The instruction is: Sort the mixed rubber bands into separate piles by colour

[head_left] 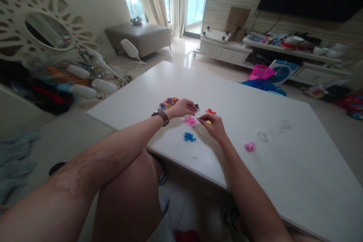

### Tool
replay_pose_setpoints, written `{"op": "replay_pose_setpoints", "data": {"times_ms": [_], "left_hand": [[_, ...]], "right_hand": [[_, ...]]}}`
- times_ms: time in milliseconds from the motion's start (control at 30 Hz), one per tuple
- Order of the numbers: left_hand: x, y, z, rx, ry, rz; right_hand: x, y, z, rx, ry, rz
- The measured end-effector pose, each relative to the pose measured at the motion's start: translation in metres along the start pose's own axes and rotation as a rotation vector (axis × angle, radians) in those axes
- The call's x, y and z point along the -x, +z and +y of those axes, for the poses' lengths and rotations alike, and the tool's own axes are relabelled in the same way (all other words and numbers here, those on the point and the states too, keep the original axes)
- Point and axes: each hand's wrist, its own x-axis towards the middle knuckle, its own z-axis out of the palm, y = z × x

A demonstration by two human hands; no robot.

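Observation:
On the white table [181, 79] lie small piles of rubber bands sorted by colour. My right hand [214, 125] pinches a small dark rubber band [197, 118] between thumb and fingertips. Beside it, my left hand [183, 108] hovers over the pink rubber bands [190, 121], fingers curled together; whatever they hold is too small to make out. A mixed-colour heap [169, 103] sits behind the left hand, which partly covers it. Black bands [197, 107] and red bands [210, 111] lie farther back. Yellow bands [209, 122] show partly behind my right hand. Nearest me are blue bands [189, 137].
To the right on the table are a pink object [250, 146] and a clear container [263, 135] lying near another clear piece [284, 125]. A lamp with several white shades [104, 86] stands off the left edge. A pink basket [261, 72] is beyond the far side.

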Motion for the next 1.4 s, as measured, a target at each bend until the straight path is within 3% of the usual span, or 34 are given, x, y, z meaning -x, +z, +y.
{"op": "replay_pose_setpoints", "data": {"times_ms": [167,300,400,500,700,833,1067,1400], "left_hand": [[-0.001,-0.004,-0.012,0.005,-0.014,0.015],[-0.002,-0.005,-0.018,0.020,-0.009,0.002],[-0.001,-0.005,-0.017,0.073,-0.049,-0.034],[0.000,-0.004,-0.014,0.107,-0.074,-0.062],[0.001,-0.004,-0.016,0.106,-0.046,-0.104],[0.002,-0.003,-0.014,0.114,-0.051,-0.131],[0.003,0.000,-0.010,0.127,-0.022,-0.145],[0.003,0.000,-0.009,0.093,-0.015,-0.157]], "right_hand": [[0.006,0.005,-0.007,-0.066,-0.039,-0.353],[0.009,0.010,-0.010,-0.031,-0.071,-0.498],[0.009,0.011,-0.009,-0.019,-0.064,-0.537],[0.009,0.009,-0.008,-0.001,-0.050,-0.439],[0.003,0.006,0.000,0.102,-0.031,-0.061],[0.001,0.006,0.005,0.146,0.000,0.073],[0.002,0.009,0.004,0.126,0.022,-0.039],[0.002,0.010,0.004,0.133,-0.018,-0.050]]}}
